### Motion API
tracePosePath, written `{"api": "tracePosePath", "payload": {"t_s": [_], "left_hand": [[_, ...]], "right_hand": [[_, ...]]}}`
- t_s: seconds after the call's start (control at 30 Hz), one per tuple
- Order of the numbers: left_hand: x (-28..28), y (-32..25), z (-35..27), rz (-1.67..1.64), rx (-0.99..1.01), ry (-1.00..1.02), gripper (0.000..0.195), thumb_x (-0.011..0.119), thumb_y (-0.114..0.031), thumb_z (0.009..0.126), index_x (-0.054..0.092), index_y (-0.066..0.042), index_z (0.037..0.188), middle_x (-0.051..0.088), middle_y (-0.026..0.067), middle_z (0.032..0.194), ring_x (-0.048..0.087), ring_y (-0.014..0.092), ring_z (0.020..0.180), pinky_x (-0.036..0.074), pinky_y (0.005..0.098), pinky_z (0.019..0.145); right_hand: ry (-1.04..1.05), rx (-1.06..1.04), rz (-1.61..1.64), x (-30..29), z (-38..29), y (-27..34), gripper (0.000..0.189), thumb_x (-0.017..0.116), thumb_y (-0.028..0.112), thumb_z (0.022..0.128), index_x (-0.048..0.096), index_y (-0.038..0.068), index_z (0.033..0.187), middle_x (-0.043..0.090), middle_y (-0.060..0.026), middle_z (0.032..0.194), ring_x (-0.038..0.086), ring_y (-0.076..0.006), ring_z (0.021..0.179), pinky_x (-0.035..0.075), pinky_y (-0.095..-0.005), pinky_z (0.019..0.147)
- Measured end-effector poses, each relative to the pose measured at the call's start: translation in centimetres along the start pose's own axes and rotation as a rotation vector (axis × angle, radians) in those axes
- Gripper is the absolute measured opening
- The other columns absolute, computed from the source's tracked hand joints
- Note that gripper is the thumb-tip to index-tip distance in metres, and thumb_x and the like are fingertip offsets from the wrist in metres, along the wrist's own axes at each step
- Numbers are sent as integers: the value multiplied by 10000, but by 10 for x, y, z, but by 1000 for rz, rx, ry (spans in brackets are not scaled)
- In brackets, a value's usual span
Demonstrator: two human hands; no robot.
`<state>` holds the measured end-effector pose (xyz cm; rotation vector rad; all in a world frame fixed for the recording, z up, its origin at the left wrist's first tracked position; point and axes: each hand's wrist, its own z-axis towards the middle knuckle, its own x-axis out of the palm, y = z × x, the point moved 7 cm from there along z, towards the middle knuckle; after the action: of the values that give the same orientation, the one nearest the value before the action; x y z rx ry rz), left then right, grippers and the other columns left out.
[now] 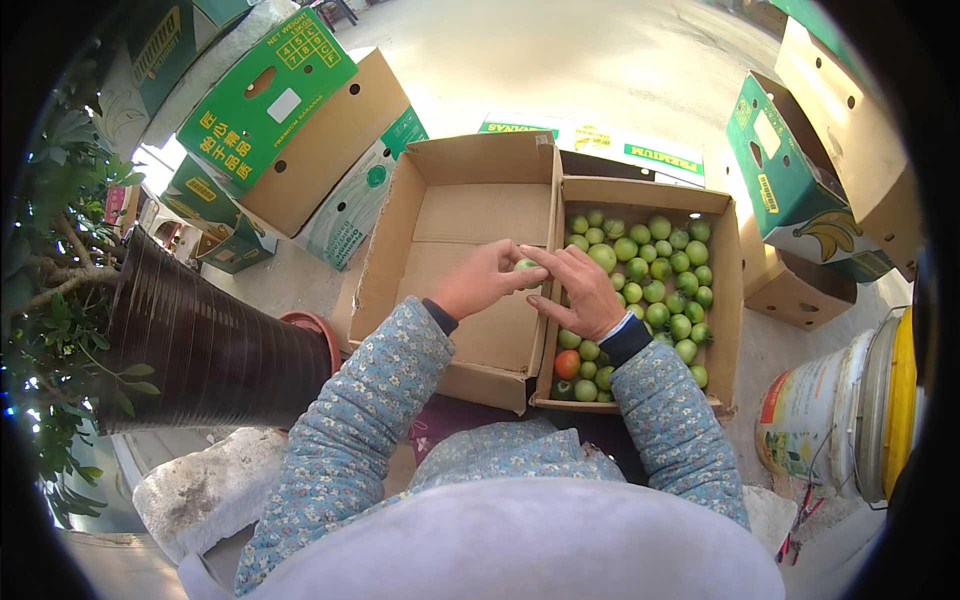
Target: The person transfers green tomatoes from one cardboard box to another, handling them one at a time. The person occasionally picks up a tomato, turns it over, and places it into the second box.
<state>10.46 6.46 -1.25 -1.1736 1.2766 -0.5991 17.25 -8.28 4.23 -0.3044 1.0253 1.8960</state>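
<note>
My left hand [480, 281] pinches a small green tomato [529, 271] between thumb and fingers, above the inner wall where two cardboard boxes meet. My right hand [581, 292] is beside it. Its fingers reach to the tomato or the left fingertips; I cannot tell whether they touch. The thumb is held apart. Under my right hand, the right cardboard box [731, 300] holds a layer of many green tomatoes [654, 291]. One orange-red tomato [567, 364] lies near its front left corner. Below my left hand, the left cardboard box [457, 214] shows its brown bottom.
Green banana cartons [266, 97] are stacked at the left; more cartons [795, 180] stand at the right. A dark ribbed plant pot [217, 337] with a leafy plant is left of my arm. White buckets [817, 405] and red-handled tools [801, 521] are at the right.
</note>
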Motion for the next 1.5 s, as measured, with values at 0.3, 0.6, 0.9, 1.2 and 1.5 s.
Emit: {"api": "tracePosePath", "payload": {"t_s": [0.3, 0.6, 0.9, 1.2, 1.5], "left_hand": [[-8, -45, 10, 521, 40, -199, 492, 685, -439, 878, 595, 25, 1012, 653, 143, 830, 642, 249, 769, 519, 372, 706], [-80, 178, -55, 1188, -615, 568, 656, 656, -613, 772, 703, -67, 1134, 678, 165, 1151, 639, 343, 1060, 496, 440, 921], [-71, 151, -66, 1282, -766, 691, 677, 724, -602, 703, 702, -109, 1165, 653, 125, 1235, 609, 299, 1145, 477, 429, 963], [-47, 80, -55, 857, -549, 679, 571, 628, -595, 835, 709, -87, 1083, 694, 86, 928, 651, 189, 837, 536, 327, 721], [27, -77, 6, 180, 298, 61, 408, 674, -412, 895, 656, -5, 911, 642, 125, 772, 619, 222, 738, 504, 353, 698]], "right_hand": [[-354, 711, 49, -15, -33, -95, 449, 687, 304, 863, 569, 47, 1212, 677, -196, 968, 638, -381, 889, 496, -442, 768], [-394, 685, 442, 2, -43, -139, 413, 620, 130, 915, 553, -53, 1280, 681, -143, 1074, 661, -183, 957, 535, -301, 833], [-319, 535, 75, -17, -39, -108, 251, 634, 111, 866, 668, -33, 1068, 700, -155, 948, 683, -237, 819, 551, -333, 710], [-250, 415, 97, -18, -31, -77, 304, 657, 136, 878, 649, 21, 1160, 651, -93, 864, 624, -196, 793, 517, -313, 714], [-205, -101, -48, -21, -10, -6, 473, 719, 102, 793, 595, 49, 1246, 622, -95, 845, 569, -284, 748, 467, -368, 687]]}}
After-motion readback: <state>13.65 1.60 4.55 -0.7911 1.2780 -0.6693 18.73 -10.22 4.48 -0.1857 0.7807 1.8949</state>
